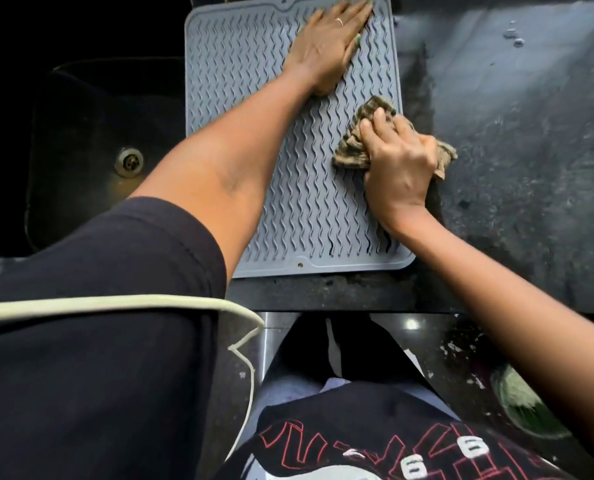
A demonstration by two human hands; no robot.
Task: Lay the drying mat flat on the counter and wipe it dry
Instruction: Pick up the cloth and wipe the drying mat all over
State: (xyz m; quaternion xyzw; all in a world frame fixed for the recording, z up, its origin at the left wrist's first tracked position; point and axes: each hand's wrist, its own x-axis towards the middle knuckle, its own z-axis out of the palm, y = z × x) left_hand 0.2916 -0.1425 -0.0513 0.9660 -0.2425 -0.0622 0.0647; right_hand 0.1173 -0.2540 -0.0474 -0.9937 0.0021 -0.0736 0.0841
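A grey silicone drying mat [240,98] with wavy ridges lies flat on the dark counter, next to the sink. My left hand [326,46] presses palm-down on the mat's far part, fingers spread flat toward its far right corner. My right hand [399,157] grips a bunched brown striped cloth [352,148] and holds it against the mat's right edge, about halfway along. Part of the cloth sticks out past my knuckles onto the counter.
A dark sink [91,140] with a metal drain [129,161] sits just left of the mat. The speckled black counter [530,150] stretches right, with water drops near the far right. A white cord [115,301] crosses my left sleeve near the counter's front edge.
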